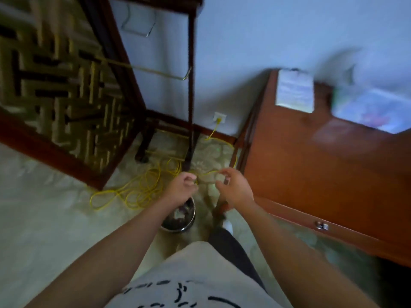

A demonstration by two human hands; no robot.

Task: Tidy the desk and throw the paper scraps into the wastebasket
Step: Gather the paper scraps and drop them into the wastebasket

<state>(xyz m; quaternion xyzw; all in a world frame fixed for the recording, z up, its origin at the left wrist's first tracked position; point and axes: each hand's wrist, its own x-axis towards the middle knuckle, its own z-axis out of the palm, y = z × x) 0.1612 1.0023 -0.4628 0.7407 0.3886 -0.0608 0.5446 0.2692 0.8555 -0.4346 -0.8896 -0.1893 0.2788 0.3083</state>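
Above the wastebasket (176, 229) beside the desk (311, 170), paper scraps (179, 215) inside, 2 hands hover: right hand (236, 189) loosely curled, empty; left hand (182, 188) curled, contents blurred, cannot tell.

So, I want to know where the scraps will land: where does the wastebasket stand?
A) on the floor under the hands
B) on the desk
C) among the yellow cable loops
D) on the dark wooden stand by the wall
A: the round wastebasket stands on the pale floor just under the left hand, to the left of the desk and clear of the yellow cable.
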